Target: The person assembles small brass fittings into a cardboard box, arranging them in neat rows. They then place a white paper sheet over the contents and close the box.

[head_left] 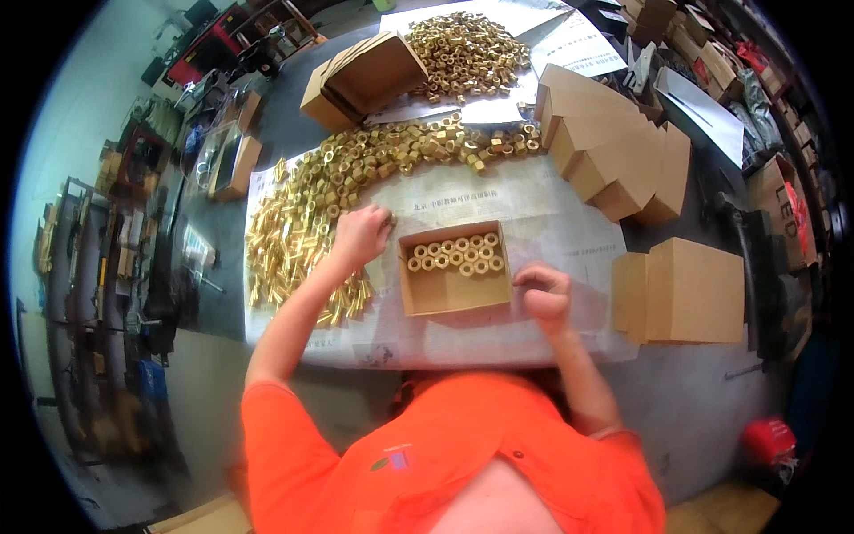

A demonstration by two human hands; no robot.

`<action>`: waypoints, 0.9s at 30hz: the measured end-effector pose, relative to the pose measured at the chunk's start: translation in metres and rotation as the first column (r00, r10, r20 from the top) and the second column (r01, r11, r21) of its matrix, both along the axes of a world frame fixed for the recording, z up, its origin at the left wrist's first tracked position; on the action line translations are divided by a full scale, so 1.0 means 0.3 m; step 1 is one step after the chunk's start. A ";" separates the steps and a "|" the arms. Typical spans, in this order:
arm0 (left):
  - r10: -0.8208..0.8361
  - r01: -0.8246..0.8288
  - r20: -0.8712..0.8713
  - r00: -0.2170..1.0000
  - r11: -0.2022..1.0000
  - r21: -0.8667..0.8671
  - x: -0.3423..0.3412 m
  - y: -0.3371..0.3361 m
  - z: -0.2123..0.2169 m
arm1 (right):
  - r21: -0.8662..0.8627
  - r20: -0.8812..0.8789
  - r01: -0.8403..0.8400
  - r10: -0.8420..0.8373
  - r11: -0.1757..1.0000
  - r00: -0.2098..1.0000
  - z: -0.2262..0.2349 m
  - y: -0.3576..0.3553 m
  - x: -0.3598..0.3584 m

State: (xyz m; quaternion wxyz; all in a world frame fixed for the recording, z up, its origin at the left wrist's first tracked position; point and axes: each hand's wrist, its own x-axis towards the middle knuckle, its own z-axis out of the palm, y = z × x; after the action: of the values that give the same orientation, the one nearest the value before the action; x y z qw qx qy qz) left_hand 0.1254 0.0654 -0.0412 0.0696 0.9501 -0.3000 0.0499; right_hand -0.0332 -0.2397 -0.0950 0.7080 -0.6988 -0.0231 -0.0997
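A small open cardboard box (455,310) lies before me on the paper-covered table. Brass nuts (458,256) are set in rows inside it, holes up, filling its far part; bare cardboard shows in the near part. My left hand (361,235) is left of the box, fingers pinched on what looks like a brass nut at the tips. Just beyond it spreads a heap of loose brass hex nuts (360,160). My right hand (544,292) is closed beside the box's right wall, fingertips at or touching it; whether they hold anything is hidden.
Long brass fittings (298,240) are piled at the left. Another heap of small brass pieces (467,53) lies at the back beside a tilted cardboard box (365,78). Stacked cardboard boxes (614,147) and another box group (694,289) stand at the right. Shelves (89,294) line the left.
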 end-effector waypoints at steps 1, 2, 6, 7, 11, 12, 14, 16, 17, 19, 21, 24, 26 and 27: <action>0.011 -0.011 -0.011 1.000 1.000 -0.028 -0.002 0.007 0.009 | -0.006 0.003 -0.001 0.001 1.000 1.000 0.004 0.002 0.000; 0.022 -0.023 -0.022 1.000 0.998 -0.055 -0.004 0.012 0.019 | -0.012 0.006 -0.002 0.002 1.000 1.000 0.015 0.004 0.001; -0.018 -0.068 -0.178 0.984 0.884 -0.463 -0.103 -0.070 0.159 | 0.035 -0.020 0.012 -0.012 0.999 1.000 -0.001 0.008 -0.001; -0.050 -0.062 -0.209 0.977 0.867 -0.495 -0.150 -0.103 0.181 | 0.036 -0.020 0.016 -0.015 0.999 1.000 0.000 0.011 0.001; -0.177 0.123 -0.199 0.964 0.959 -0.254 -0.279 -0.220 0.129 | 0.035 -0.013 0.022 -0.021 0.999 1.000 0.018 0.010 0.005; -0.176 0.128 -0.210 0.962 0.966 -0.224 -0.287 -0.232 0.103 | 0.035 -0.011 0.024 -0.024 0.999 1.000 0.022 0.009 0.005; -0.159 0.123 -0.228 0.961 0.978 -0.167 -0.286 -0.236 0.060 | -0.008 -0.022 0.025 -0.025 1.000 0.999 0.037 0.007 0.005; -0.127 0.102 -0.240 0.962 0.988 -0.113 -0.280 -0.237 0.042 | -0.017 -0.030 0.031 -0.031 0.999 0.999 0.037 0.010 0.004; -0.133 0.110 -0.231 0.964 0.988 -0.107 -0.279 -0.240 0.039 | -0.004 -0.033 0.036 -0.036 0.999 0.999 0.034 0.012 0.004; -0.142 0.124 -0.214 0.967 0.988 -0.094 -0.280 -0.250 0.034 | 0.011 -0.035 0.042 -0.041 0.999 0.999 0.030 0.014 0.004; -0.146 0.128 -0.215 0.966 0.987 -0.095 -0.283 -0.253 0.036 | 0.016 -0.032 0.044 -0.044 0.999 0.999 0.033 0.015 0.005; -0.146 0.142 -0.207 0.967 0.989 -0.032 -0.284 -0.259 0.028 | -0.007 -0.002 0.037 -0.037 0.999 0.999 0.039 0.015 0.009; -0.148 0.153 -0.202 0.968 0.988 0.007 -0.283 -0.262 0.020 | -0.039 0.011 0.033 -0.032 0.999 0.999 0.038 0.012 0.011; -0.151 0.157 -0.201 0.968 0.988 0.014 -0.286 -0.262 0.016 | -0.055 0.018 0.030 -0.029 0.998 0.999 0.037 0.010 0.011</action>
State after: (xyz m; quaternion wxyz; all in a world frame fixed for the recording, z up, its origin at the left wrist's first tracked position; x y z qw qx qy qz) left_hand 0.0397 -0.0134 -0.0365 0.0888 0.9251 -0.3651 -0.0557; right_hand -0.0300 -0.2369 -0.0839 0.6868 -0.7173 -0.0217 -0.1154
